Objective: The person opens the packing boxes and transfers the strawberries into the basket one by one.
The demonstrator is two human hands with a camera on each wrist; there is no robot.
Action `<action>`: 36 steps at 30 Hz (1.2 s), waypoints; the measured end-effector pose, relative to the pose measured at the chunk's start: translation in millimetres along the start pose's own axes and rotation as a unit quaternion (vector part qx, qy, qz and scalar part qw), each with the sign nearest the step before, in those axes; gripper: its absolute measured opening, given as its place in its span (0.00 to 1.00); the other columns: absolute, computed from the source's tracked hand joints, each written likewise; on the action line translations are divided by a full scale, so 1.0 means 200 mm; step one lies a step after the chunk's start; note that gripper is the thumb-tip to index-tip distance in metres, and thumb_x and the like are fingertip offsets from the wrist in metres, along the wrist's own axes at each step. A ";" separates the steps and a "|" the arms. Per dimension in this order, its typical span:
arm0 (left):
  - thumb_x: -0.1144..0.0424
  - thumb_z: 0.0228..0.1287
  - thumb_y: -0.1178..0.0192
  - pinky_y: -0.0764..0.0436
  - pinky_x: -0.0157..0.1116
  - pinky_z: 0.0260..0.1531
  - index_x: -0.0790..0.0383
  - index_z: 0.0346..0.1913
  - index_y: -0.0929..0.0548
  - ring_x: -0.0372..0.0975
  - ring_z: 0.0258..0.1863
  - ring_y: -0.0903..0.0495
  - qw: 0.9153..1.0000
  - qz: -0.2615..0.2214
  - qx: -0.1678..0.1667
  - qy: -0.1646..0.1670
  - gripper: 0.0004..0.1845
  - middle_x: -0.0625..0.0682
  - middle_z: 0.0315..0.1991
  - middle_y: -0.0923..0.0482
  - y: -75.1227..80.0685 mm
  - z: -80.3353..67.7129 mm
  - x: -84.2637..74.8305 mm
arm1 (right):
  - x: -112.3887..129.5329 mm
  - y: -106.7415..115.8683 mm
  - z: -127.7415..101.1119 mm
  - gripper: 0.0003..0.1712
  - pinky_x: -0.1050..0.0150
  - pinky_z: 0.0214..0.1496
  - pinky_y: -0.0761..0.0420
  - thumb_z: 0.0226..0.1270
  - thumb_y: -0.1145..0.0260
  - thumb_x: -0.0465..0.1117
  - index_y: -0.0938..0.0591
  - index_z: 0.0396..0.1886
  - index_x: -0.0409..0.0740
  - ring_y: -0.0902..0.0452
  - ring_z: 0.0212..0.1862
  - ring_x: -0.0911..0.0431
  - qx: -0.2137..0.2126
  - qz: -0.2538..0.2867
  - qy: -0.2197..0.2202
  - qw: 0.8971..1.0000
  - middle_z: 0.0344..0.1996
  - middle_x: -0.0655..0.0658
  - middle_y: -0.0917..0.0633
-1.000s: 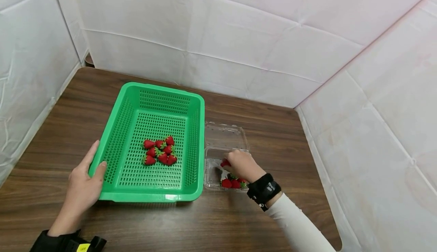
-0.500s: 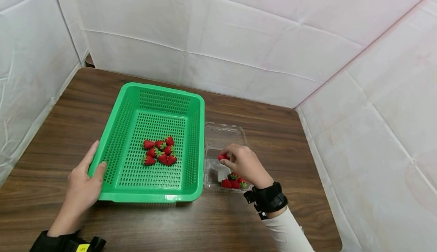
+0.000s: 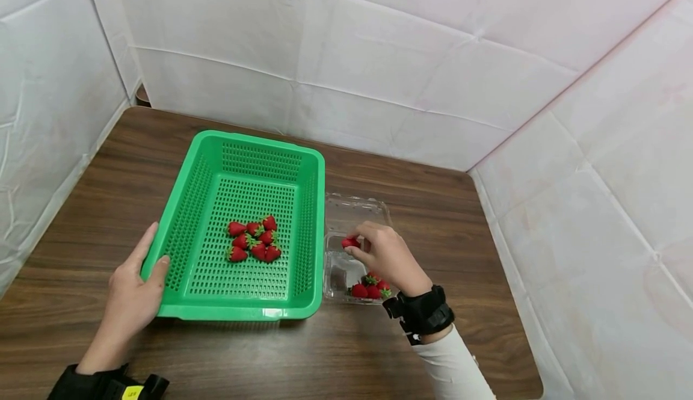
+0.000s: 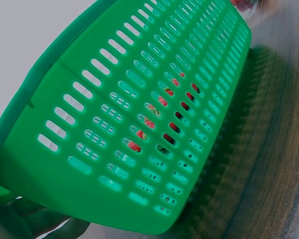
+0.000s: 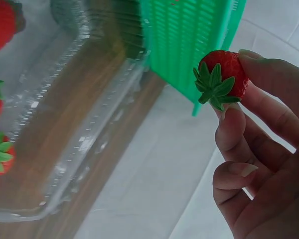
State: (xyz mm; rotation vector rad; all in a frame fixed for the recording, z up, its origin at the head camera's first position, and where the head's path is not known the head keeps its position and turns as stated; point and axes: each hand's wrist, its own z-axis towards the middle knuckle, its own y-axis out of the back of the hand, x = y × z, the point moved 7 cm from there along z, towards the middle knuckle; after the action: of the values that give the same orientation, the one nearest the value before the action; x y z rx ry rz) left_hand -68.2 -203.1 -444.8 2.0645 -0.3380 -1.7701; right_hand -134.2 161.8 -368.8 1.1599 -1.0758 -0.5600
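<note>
Pinching a strawberry (image 3: pixel 350 242) between thumb and fingertips, the right hand (image 3: pixel 387 257) is hovering over the clear plastic clamshell box (image 3: pixel 335 267) that is sitting just beside the green basket (image 3: pixel 178 240) on the brown wooden table (image 3: pixel 411 189). Only the right wrist view is showing the berry closely: a glossy red body with a stiff green leaf cap (image 5: pixel 213 84), the fingers (image 5: pixel 269 107) curling round it from the right. From the head camera it is reading as only a small red spot at the fingertips.

Gripping the basket's near left corner, the left hand (image 3: pixel 132 289) is laying its thumb over the rim, with the fingers along the outside wall. The left wrist view is showing mostly the slotted outer wall of the basket, with the heap of strawberries (image 4: pixel 164 112) peeking red through the holes, and only shadowed fingertips at the bottom edge. The head view is showing that heap (image 3: pixel 253 239) lying on the perforated floor near the middle.

More strawberries (image 3: pixel 370 289) are lying at the near end of the clamshell, partly hidden behind the right wrist and its black wristband (image 3: pixel 419 313). The box's hinged lid (image 3: pixel 354 210) is lying open at the far side, its clear ribbed plastic hard to make out against the wood.
</note>
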 end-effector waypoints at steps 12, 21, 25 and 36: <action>0.57 0.78 0.60 0.35 0.67 0.53 0.39 0.77 0.59 0.67 0.67 0.42 1.000 0.006 0.000 0.004 0.32 0.71 0.73 0.49 0.00 0.00 0.01 | 0.26 0.06 0.22 0.05 0.71 0.32 0.27 0.64 0.31 0.41 0.16 0.39 0.50 0.25 0.30 0.63 0.009 -0.065 0.101 0.993 0.33 0.54 0.17; 0.57 0.77 0.59 0.35 0.66 0.52 0.40 0.77 0.58 0.68 0.67 0.40 1.000 0.007 -0.004 -0.002 0.32 0.73 0.72 0.48 0.00 0.00 0.00 | 0.50 0.03 0.44 0.06 0.69 0.37 0.24 0.68 0.35 0.45 0.16 0.42 0.51 0.21 0.38 0.60 0.051 -0.112 0.153 0.981 0.40 0.52 0.17; 0.57 0.77 0.59 0.33 0.65 0.51 0.42 0.78 0.57 0.68 0.66 0.39 1.000 0.005 -0.003 -0.003 0.32 0.73 0.72 0.47 0.00 0.00 0.00 | 0.57 -0.04 0.54 0.06 0.70 0.39 0.26 0.70 0.37 0.45 0.16 0.42 0.51 0.23 0.39 0.61 0.087 -0.123 0.155 0.976 0.41 0.51 0.18; 0.57 0.77 0.59 0.33 0.64 0.51 0.41 0.77 0.57 0.68 0.66 0.39 1.000 0.003 -0.004 0.001 0.32 0.73 0.72 0.47 0.00 0.00 0.00 | 0.68 -0.28 0.73 0.10 0.69 0.35 0.39 0.72 0.40 0.45 0.25 0.28 0.52 0.37 0.30 0.62 0.175 -0.164 0.152 0.959 0.26 0.54 0.29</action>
State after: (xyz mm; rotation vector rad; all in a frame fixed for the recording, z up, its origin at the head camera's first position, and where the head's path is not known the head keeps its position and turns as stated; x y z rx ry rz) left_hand -67.4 -203.2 -444.5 2.0583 -0.3356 -1.7629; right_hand -199.0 -34.8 -366.9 1.6944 -0.7354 -0.4349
